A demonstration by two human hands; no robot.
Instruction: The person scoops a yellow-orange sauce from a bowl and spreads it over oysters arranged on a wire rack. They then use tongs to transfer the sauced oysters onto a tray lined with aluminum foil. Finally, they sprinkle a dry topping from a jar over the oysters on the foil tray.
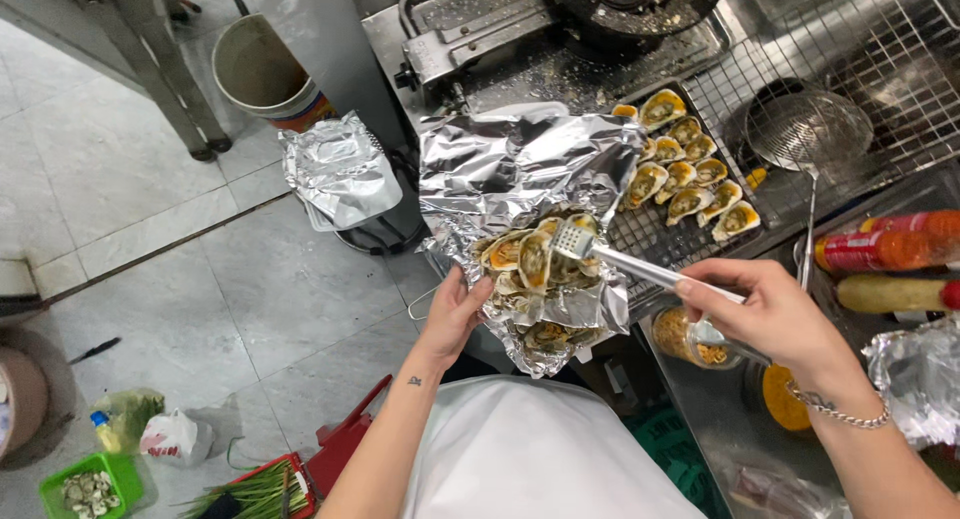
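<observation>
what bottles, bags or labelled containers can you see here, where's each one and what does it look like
Red-orange bottle: lies on its side on the right counter, cylinder with a printed label.
Yellow-green bottle: lies just below it, with a red end.
Glass jar: under the right hand, holds golden bits.
White plastic bag: on the floor, lower left, crumpled, red print.
Bucket: on the floor, top left, round, with an orange printed band.

My left hand (pixel 455 314) cups upward with fingers curled, while my right hand (pixel 775 314) pinches shut, forearm angled inward.

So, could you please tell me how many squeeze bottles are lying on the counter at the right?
2: a red bottle nearer the grill and a yellow-green bottle just below it; others may be hidden.
</observation>
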